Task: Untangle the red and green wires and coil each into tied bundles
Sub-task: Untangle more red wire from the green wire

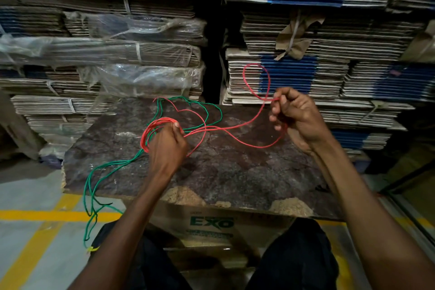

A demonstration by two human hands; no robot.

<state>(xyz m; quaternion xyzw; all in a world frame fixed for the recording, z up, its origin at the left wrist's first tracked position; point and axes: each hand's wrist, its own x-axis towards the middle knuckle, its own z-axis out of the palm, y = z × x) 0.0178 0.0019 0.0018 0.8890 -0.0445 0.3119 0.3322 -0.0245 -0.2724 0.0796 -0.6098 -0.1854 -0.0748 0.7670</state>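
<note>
Left hand (166,146) with fingers closed around several coiled turns of red wire (235,127); right hand (297,117) with fingertips pinched on a raised loop of the same wire. Between the hands the red wire sags across a worn board (235,172). The green wire (94,179) crosses the coil, loops over the board and trails off its left edge toward the floor (30,238).

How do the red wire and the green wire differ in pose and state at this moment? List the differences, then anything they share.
1. The red wire is gripped by both hands, left hand and right hand; the green wire reaches only the left.
2. Red loops up in the air; green trails off the board toward the floor.

Shared: both are thin and cross on the board.
</note>
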